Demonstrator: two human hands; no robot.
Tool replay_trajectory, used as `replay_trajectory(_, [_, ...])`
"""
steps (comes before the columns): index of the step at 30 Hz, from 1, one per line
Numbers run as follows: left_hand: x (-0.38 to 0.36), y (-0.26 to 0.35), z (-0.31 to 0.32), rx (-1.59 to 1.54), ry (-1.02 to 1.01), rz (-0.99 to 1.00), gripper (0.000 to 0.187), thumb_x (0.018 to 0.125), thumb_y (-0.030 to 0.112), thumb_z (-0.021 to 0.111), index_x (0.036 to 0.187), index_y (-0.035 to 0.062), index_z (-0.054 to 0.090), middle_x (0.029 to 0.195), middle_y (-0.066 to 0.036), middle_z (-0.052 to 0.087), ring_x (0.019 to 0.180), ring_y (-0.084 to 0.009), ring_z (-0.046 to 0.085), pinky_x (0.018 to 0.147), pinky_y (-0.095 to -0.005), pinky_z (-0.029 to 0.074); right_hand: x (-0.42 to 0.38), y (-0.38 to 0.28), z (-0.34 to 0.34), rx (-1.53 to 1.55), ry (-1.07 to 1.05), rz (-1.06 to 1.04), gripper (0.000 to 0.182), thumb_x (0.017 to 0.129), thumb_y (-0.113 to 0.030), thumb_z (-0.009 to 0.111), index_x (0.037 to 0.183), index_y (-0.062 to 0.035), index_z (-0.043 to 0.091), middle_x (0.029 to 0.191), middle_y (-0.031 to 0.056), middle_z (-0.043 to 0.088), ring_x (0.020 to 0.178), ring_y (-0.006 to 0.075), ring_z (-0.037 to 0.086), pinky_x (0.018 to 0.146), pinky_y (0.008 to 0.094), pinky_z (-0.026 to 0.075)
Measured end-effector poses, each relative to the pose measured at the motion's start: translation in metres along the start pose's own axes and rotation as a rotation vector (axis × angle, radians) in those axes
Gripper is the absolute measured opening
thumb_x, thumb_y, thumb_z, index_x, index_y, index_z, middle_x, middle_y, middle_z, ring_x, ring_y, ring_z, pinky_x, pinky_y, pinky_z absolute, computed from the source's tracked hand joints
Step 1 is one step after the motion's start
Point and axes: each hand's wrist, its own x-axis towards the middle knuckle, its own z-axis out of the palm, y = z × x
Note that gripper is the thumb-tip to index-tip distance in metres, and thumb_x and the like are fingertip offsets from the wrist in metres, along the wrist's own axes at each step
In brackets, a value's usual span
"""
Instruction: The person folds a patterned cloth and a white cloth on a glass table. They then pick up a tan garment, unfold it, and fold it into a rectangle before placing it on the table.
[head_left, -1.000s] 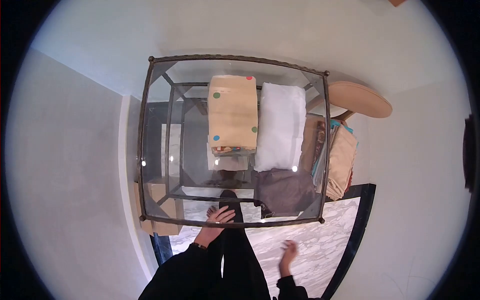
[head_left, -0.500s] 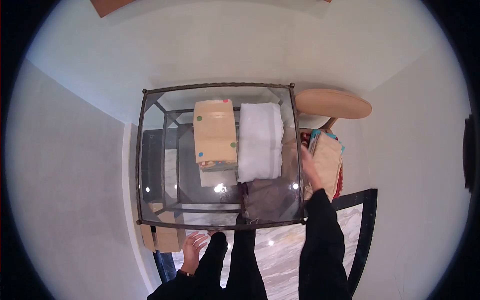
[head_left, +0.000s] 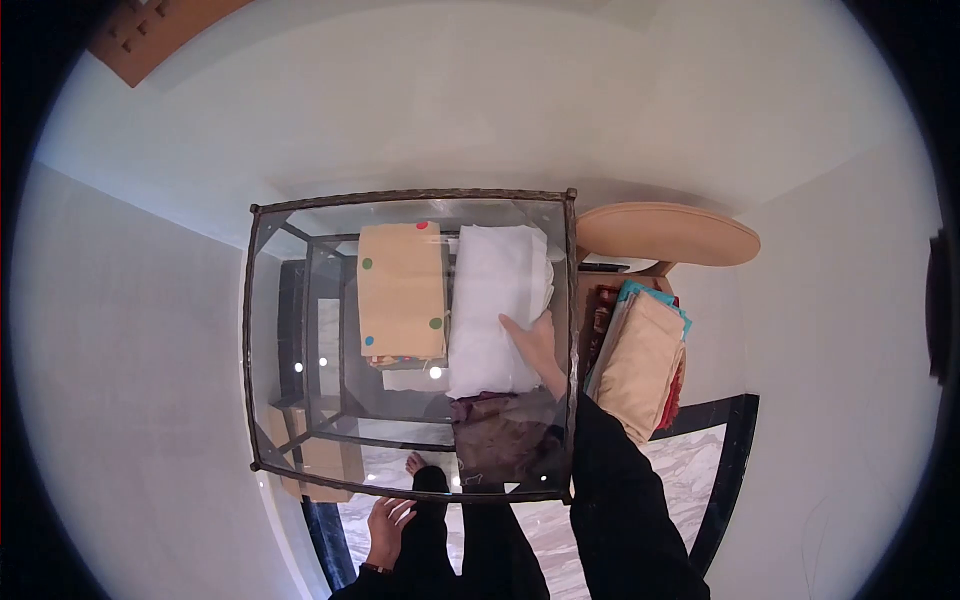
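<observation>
A folded white cloth [head_left: 492, 290] lies within the glass-topped table, seen through the glass. My right hand [head_left: 537, 345] reaches in past the table's right bar and grips this cloth's right side, thumb on top and the other fingers mostly hidden. Left of the white cloth is a folded yellow cloth [head_left: 402, 280] with coloured dots, stacked on other fabric. A dark brown folded cloth [head_left: 505, 440] lies nearer me, by my right forearm. My left hand [head_left: 385, 530] hangs below the table's front edge, fingers loosely apart, holding nothing.
The table's dark metal frame [head_left: 410, 196] surrounds the glass. At right, a tan-backed chair [head_left: 670, 235] bears a stack of folded fabrics [head_left: 635, 370], beige uppermost. Cardboard boxes [head_left: 330, 462] stand under the table's left front corner. Walls rise behind and at both sides.
My right hand has moved left from beside the chair's fabrics to the white cloth and taken hold of it. The camera view has shifted. My left hand stays below the front edge.
</observation>
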Motion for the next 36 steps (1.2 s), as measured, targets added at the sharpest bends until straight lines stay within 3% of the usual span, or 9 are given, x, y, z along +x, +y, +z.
replay_trajectory(1, [0.000, -0.001, 0.003, -0.002, -0.001, -0.003, 0.029, 0.099, 0.025, 0.041, 0.114, 0.0015, 0.048, 0.111, -0.019, 0.059, 0.107, -0.0333, 0.062, 0.086, -0.0453, 0.053, 0.003, 0.001, -0.001, 0.105, 0.004, -0.030, 0.084, 0.074, -0.042, 0.078, 0.124, 0.0160, 0.042, 0.119, 0.0276, 0.055, 0.113, 0.0335, 0.056, 0.095, 0.0396, 0.045])
replay_trajectory(7, [0.002, -0.005, 0.012, 0.002, 0.016, -0.035, 0.027, 0.099, 0.023, 0.041, 0.114, 0.0025, 0.049, 0.107, -0.015, 0.059, 0.103, -0.0309, 0.062, 0.086, -0.0456, 0.054, 0.034, 0.000, -0.028, 0.359, -0.510, 0.316, 0.073, 0.074, -0.036, 0.081, 0.122, 0.0105, 0.051, 0.112, 0.0192, 0.063, 0.100, 0.0224, 0.063, 0.084, 0.0326, 0.051])
replay_trajectory(13, [-0.001, -0.001, 0.013, -0.008, 0.048, -0.065, 0.026, 0.099, 0.021, 0.040, 0.114, 0.0028, 0.049, 0.106, -0.015, 0.058, 0.102, -0.0303, 0.062, 0.085, -0.0456, 0.055, 0.022, 0.012, -0.016, 0.559, -0.299, 0.130, 0.065, 0.076, -0.029, 0.078, 0.125, 0.0052, 0.052, 0.110, 0.0145, 0.063, 0.098, 0.0224, 0.062, 0.085, 0.0335, 0.051])
replay_trajectory(16, [0.000, -0.003, 0.012, 0.003, 0.038, -0.064, 0.025, 0.099, 0.021, 0.040, 0.114, 0.0032, 0.050, 0.106, -0.015, 0.058, 0.101, -0.0300, 0.063, 0.084, -0.0449, 0.055, 0.017, 0.010, -0.027, 0.593, -0.202, 0.302, 0.060, 0.078, -0.027, 0.075, 0.123, 0.0053, 0.052, 0.107, 0.0139, 0.063, 0.096, 0.0226, 0.061, 0.083, 0.0343, 0.051])
replay_trajectory(23, [0.000, -0.009, 0.017, -0.025, 0.054, -0.087, 0.031, 0.098, 0.020, 0.042, 0.118, -0.0019, 0.049, 0.105, -0.017, 0.060, 0.098, -0.0282, 0.064, 0.084, -0.0425, 0.056, 0.007, 0.045, -0.054, 0.851, -0.126, 0.417, 0.056, 0.081, -0.025, 0.073, 0.124, 0.0026, 0.052, 0.111, 0.0085, 0.060, 0.097, 0.0196, 0.059, 0.083, 0.0310, 0.048])
replay_trajectory(28, [0.002, -0.002, 0.023, 0.020, 0.013, -0.101, 0.037, 0.098, 0.025, 0.044, 0.125, -0.0012, 0.046, 0.111, -0.016, 0.059, 0.107, -0.0286, 0.059, 0.091, -0.0489, 0.051, -0.012, 0.058, -0.055, 0.954, 0.154, 0.395, 0.054, 0.078, -0.022, 0.071, 0.123, 0.0007, 0.053, 0.113, 0.0079, 0.059, 0.099, 0.0205, 0.059, 0.086, 0.0334, 0.048])
replay_trajectory(30, [0.003, 0.000, 0.020, 0.035, 0.022, -0.101, 0.039, 0.099, 0.025, 0.043, 0.126, -0.0020, 0.045, 0.114, -0.018, 0.058, 0.108, -0.0293, 0.059, 0.091, -0.0488, 0.051, -0.014, 0.059, -0.060, 1.090, 0.326, 0.381, 0.057, 0.077, -0.023, 0.072, 0.124, 0.0008, 0.051, 0.116, 0.0095, 0.059, 0.102, 0.0222, 0.058, 0.090, 0.0350, 0.048])
replay_trajectory(33, [0.007, -0.004, 0.017, 0.011, 0.053, -0.092, 0.037, 0.098, 0.022, 0.042, 0.124, -0.0043, 0.045, 0.111, -0.020, 0.060, 0.101, -0.0293, 0.062, 0.088, -0.0449, 0.054, -0.008, 0.064, -0.075, 1.283, 0.373, 0.384, 0.061, 0.076, -0.024, 0.073, 0.126, 0.0023, 0.049, 0.119, 0.0103, 0.057, 0.106, 0.0233, 0.057, 0.093, 0.0356, 0.047])
replay_trajectory(36, [0.007, -0.004, 0.021, -0.002, 0.058, -0.094, 0.035, 0.099, 0.021, 0.042, 0.122, -0.0049, 0.046, 0.110, -0.022, 0.061, 0.101, -0.0306, 0.063, 0.087, -0.0425, 0.054, -0.004, 0.028, -0.089, 1.212, 0.475, 0.357, 0.062, 0.080, -0.030, 0.070, 0.128, 0.0011, 0.047, 0.120, 0.0103, 0.057, 0.106, 0.0239, 0.057, 0.094, 0.0351, 0.046])
